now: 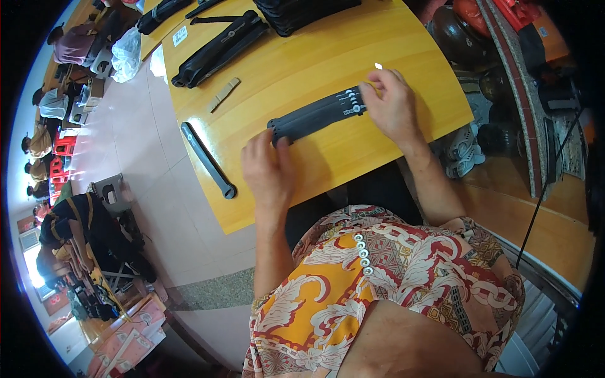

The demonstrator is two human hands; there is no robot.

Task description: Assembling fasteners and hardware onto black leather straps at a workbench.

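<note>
A flat dark grey band [318, 117] with white printed marks lies slantwise on the yellow table [340, 173] before me. My left hand [268, 167] is at its left end, the fingers bent down over it and closed on that end. At the printed right end is my right hand [392, 107], its fingers curved and the thumb apart from them. A tiny white piece [378, 66] shows beside its fingertips; I cannot tell whether they touch it. Left of my left hand lies a second dark band [208, 160] with a rounded, holed end.
A tan strip-like piece [224, 94] lies farther back. Behind it are a black bundle of bands [220, 50] and a larger black stack [302, 14]. Grey clogs [463, 151] and dark jars [463, 38] stand right of the table. Several people sit at the far left.
</note>
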